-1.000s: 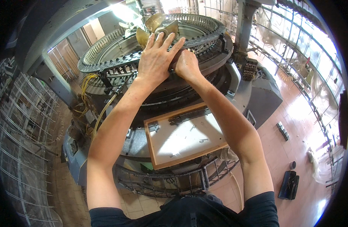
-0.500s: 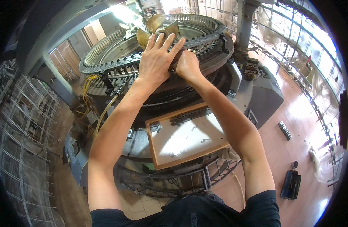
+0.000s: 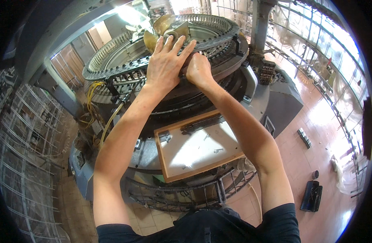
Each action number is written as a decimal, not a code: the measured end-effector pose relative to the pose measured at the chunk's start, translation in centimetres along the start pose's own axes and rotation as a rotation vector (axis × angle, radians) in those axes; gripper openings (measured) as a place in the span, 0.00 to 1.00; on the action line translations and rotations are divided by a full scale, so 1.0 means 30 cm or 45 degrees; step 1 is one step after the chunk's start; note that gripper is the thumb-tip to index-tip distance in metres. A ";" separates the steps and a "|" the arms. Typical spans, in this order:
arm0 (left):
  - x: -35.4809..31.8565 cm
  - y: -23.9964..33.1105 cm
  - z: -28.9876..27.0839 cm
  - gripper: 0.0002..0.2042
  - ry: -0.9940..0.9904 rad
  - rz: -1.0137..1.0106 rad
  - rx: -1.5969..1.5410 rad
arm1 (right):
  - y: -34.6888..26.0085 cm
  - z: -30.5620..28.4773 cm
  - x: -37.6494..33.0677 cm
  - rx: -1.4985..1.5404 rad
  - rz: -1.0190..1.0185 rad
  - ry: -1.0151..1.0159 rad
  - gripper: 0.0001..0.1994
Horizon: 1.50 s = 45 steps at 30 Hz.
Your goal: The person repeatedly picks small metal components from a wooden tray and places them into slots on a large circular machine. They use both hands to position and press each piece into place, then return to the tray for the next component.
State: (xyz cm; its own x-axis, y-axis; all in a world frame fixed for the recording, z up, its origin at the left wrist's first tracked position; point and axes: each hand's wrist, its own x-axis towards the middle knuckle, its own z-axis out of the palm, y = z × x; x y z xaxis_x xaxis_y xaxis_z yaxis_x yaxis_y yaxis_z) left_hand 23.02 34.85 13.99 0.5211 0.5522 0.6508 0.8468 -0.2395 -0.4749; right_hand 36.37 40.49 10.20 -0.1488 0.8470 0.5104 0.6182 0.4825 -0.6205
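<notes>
My left hand [image 3: 163, 68] lies with fingers stretched and spread over the front of a ring with a toothed rim [image 3: 117, 69] on a large round machine, which looks like a circular knitting machine. Just beyond its fingertips stands a brass-coloured fan [image 3: 150, 41] with broad blades. Close beside it, my right hand [image 3: 199, 71] is closed in a fist at the ring's near edge. Whatever that fist grips is hidden behind the fingers. Below my forearms, a wood-framed tray [image 3: 159, 156] with a white bottom holds several small dark metal pieces.
A yellowish hose [image 3: 109, 123] and yellow wires [image 3: 90, 101] run down the machine's left side. Metal racks [image 3: 28, 162] stand at left. A grey post [image 3: 260, 30] rises at right. On the right floor lie a black bin [image 3: 311, 196] and a row of metal blocks [image 3: 304, 138].
Both hands keep nearly the same place and pose on the machine. The whole view has shifted very slightly; nothing is visibly taken up or let go.
</notes>
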 end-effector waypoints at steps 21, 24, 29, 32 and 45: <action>-0.004 -0.018 -0.039 0.46 0.101 0.014 -0.098 | 0.038 -0.079 -0.048 0.145 -0.237 -0.110 0.13; -0.079 -0.027 -0.126 0.43 0.270 -0.117 -0.536 | 0.030 -0.093 -0.064 -0.023 -0.659 -0.141 0.12; -0.302 0.057 -0.224 0.31 0.432 -0.412 -0.818 | 0.009 -0.085 -0.092 -0.564 -0.717 -0.291 0.23; -0.385 0.077 -0.218 0.29 0.377 -0.535 -0.889 | 0.001 -0.086 -0.095 -0.565 -0.714 -0.304 0.23; -0.578 0.148 -0.148 0.28 0.524 -0.619 -0.919 | -0.034 -0.063 -0.081 -0.633 -0.612 -0.457 0.26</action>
State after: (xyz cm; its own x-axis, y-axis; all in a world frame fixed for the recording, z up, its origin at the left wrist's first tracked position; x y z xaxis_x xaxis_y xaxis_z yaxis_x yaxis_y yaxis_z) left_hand 18.22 20.68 3.23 -0.0244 0.4300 0.9025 0.7699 -0.5678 0.2913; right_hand 37.55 37.52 10.73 -0.6764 0.6315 0.3791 0.6833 0.7301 0.0028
